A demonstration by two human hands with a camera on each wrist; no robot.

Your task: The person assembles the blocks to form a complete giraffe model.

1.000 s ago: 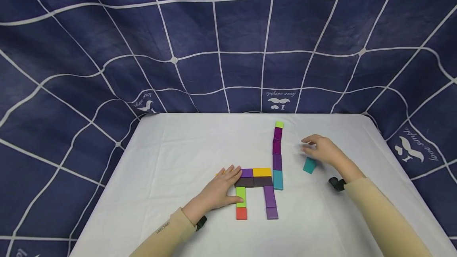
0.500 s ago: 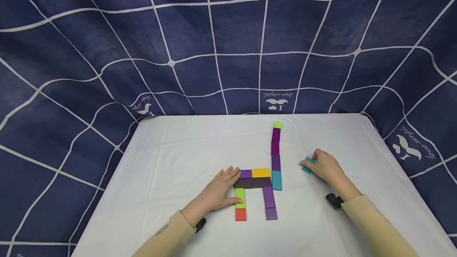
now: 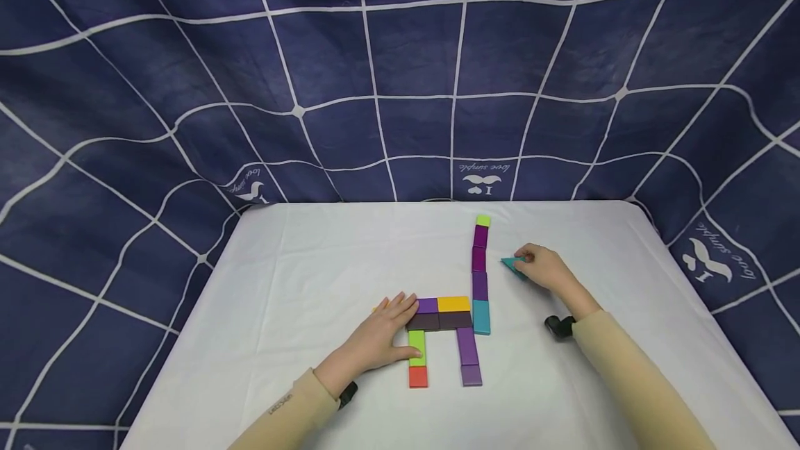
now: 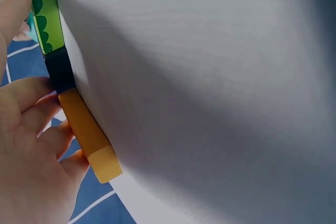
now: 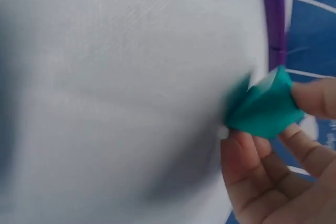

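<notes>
In the head view my right hand (image 3: 547, 271) pinches a small teal block (image 3: 514, 266), tilted, right of a column of blocks. The right wrist view shows this teal block (image 5: 268, 106) between thumb and fingers, slightly blurred. My left hand (image 3: 373, 337) lies with straight, spread fingers on the left end of a flat block figure. Its thumb touches a green block (image 3: 417, 347), printed with dark scallops in the left wrist view, and its fingers rest along an orange block (image 4: 86, 121). Dark brown blocks (image 3: 454, 320) and a yellow block (image 3: 453, 304) extend rightward from the hand.
The column holds a teal block (image 3: 481, 317), purple blocks (image 3: 479, 285) and a lime block (image 3: 483, 221) at its top. Below the brown row stand a red block (image 3: 418, 376) and purple blocks (image 3: 467, 347). A white cloth (image 3: 312, 248) covers the table; blue grid fabric (image 3: 412, 123) hangs behind.
My right hand has come down onto the loose teal block, pinched it, and brought it leftward and away from me, tilting it. The left hand stays on the figure.
</notes>
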